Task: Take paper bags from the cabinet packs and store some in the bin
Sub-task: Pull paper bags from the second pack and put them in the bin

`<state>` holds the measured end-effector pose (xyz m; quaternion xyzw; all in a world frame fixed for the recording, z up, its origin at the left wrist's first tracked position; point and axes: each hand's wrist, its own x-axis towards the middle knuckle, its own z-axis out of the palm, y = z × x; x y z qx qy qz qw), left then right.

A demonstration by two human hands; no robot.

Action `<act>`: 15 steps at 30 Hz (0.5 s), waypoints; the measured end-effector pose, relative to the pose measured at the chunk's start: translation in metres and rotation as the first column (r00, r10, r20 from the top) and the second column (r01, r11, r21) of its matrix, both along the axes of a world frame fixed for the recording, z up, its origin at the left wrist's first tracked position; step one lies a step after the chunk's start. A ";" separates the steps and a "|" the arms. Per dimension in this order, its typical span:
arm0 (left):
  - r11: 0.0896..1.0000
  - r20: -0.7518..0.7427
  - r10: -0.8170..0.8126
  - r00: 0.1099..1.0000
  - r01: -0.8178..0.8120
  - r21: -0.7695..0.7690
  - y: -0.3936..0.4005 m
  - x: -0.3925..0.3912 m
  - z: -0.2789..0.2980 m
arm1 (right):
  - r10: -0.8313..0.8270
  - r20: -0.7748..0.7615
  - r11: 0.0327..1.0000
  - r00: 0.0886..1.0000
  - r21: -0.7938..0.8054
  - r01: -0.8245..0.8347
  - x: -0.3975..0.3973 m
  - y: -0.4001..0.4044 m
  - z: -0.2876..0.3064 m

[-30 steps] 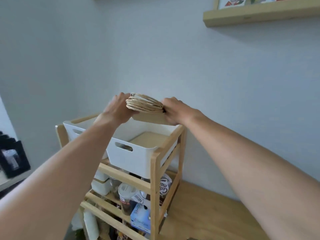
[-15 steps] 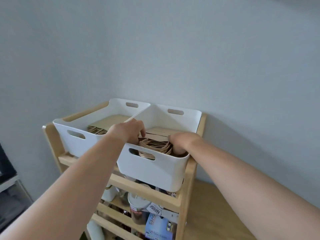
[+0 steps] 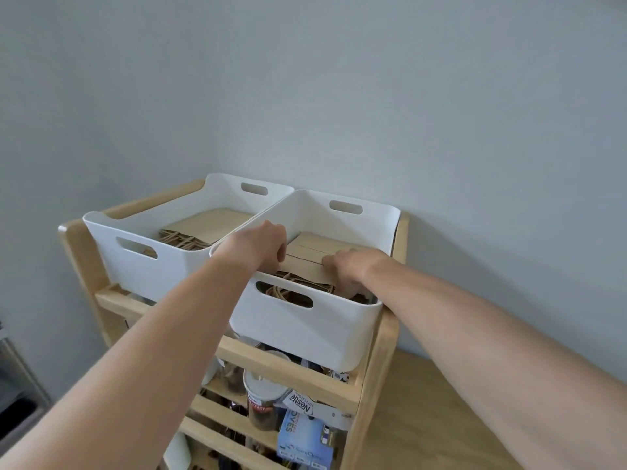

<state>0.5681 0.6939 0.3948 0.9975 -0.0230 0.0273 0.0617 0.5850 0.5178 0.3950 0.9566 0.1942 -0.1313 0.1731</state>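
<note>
Paper bags: flat stack inside right white bin on wooden shelf. Left hand, right hand pressed on stack, grip closure unclear. Light, floppy, slippery; best pinched at side edges.

Two bare forearms reach in from the lower edge of the view, with no sleeve, cuff or glove on either one. The left hand carries no ring, watch or band on the wrist that shows. The right hand is just as plain, its wrist bare too. Both arms are slim and smooth, uncovered as far back as the frame runs. The knuckles and the backs of the hands show; the fingertips are partly hidden, so any nail detail cannot be told.
</note>
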 end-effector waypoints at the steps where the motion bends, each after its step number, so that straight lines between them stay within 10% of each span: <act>1: 0.999 0.037 -0.004 0.999 0.005 -0.039 -0.001 -0.002 0.002 | 0.002 0.005 1.000 1.000 -0.002 -0.002 -0.001 0.001 0.002; 6: 0.987 0.268 0.072 0.961 -0.031 -0.155 -0.006 -0.008 0.019 | -0.099 -0.126 0.990 0.987 0.089 0.111 -0.001 -0.010 0.035; 15: 0.984 0.276 0.057 0.959 -0.007 -0.178 -0.078 -0.032 0.054 | -0.316 0.210 0.857 0.925 0.482 0.183 -0.024 -0.109 0.060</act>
